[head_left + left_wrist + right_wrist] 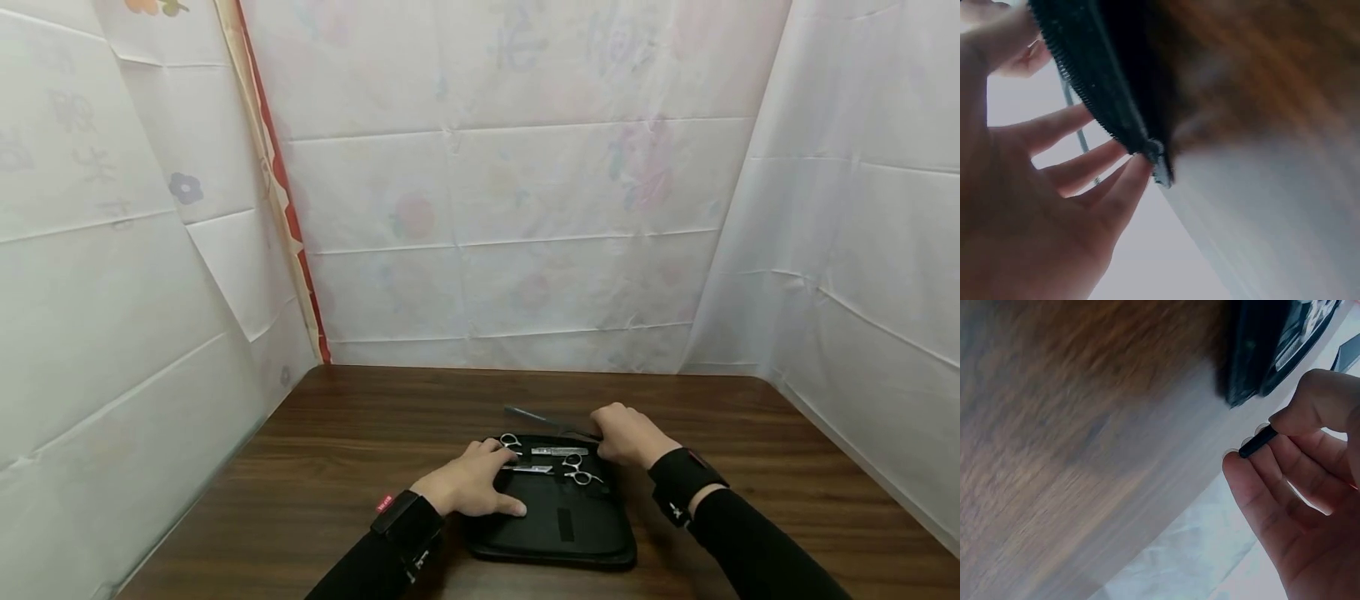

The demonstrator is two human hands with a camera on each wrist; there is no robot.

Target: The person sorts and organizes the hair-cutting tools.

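Black sleeve, illegible red tag, scissors case

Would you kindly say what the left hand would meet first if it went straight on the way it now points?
In the head view, the left hand would probably first meet the upper scissors' ring on the black case; depth is unclear.

Soft, even light brightens the sheets across the top of my head view; the bench below is darker. In my left wrist view, white glare backs my shadowed left grip and the bench blurs at upper right. My right wrist view is hazy, bench grain smeared at left.
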